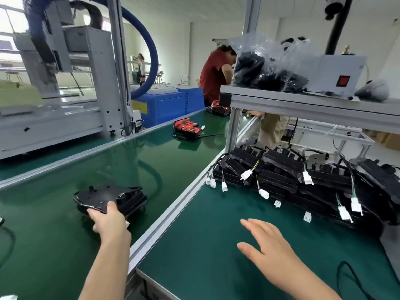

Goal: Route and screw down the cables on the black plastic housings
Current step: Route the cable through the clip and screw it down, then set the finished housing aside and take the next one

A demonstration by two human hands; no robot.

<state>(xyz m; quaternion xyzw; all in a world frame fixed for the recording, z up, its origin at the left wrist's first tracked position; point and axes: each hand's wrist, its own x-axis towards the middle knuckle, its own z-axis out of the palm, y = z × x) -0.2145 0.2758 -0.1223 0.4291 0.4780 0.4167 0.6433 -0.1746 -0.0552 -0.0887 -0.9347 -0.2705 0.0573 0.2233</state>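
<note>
While lying on the green belt [151,165] at the left, gripped at its near edge by the left hand [108,220]: one black plastic housing [104,194], thumb on top, other fingers curled around the rim. Along its left side, a thin black cable [76,201]. Right hand [268,250] released, fingers straight and spread, palm down above the green table [194,256], holding nothing; cannot tell whether touching the mat or just above it. Further back on the same table, under the grey shelf [303,100], a pile of black housings [281,176] leaning on each other, with white connectors [246,174] hanging out toward the front. On the shelf, a clear plastic bag [259,68] of black parts beside a white box [339,72] with a red switch. Farther along the belt, well apart from the held housing, a red and black unit [187,126] with its cable lying beside. Behind it, a person in a red shirt [213,74] bent over the far end. At the left of the belt, a grey machine [86,61] with a thick blue hose [152,50].
</note>
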